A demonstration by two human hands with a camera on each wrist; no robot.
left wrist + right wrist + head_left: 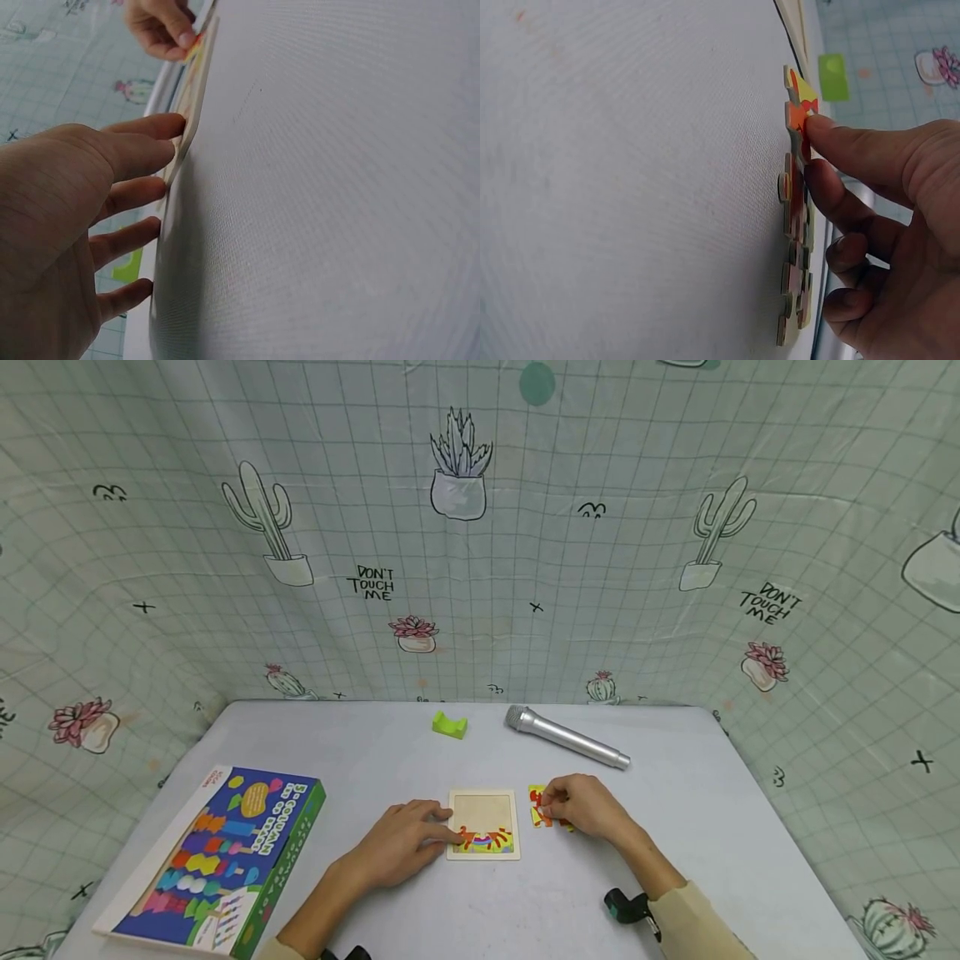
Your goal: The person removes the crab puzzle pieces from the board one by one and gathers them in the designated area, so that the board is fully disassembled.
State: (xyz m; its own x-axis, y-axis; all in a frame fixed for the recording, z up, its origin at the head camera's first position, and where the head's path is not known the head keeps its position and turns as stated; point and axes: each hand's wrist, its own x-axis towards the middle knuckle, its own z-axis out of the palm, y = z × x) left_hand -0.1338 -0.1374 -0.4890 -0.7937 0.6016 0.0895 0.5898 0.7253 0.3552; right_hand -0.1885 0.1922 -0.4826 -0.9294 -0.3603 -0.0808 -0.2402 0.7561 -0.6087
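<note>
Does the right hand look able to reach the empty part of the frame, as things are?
Probably yes: the right hand pinches a piece just beside the frame, and nothing tall seems to stand between; the left hand is at the opposite side.

The puzzle board (481,808) is pale cream, its fitted pieces (483,842) mixing red, yellow and purple; the loose pieces (802,94) show orange, red and yellow. The block (450,727) is lime green, the microphone (577,742) silver, the box (277,814) mostly blue (green along one side), the table (510,918) whitish, the backdrop (517,560) grid-lined with cacti.
</note>
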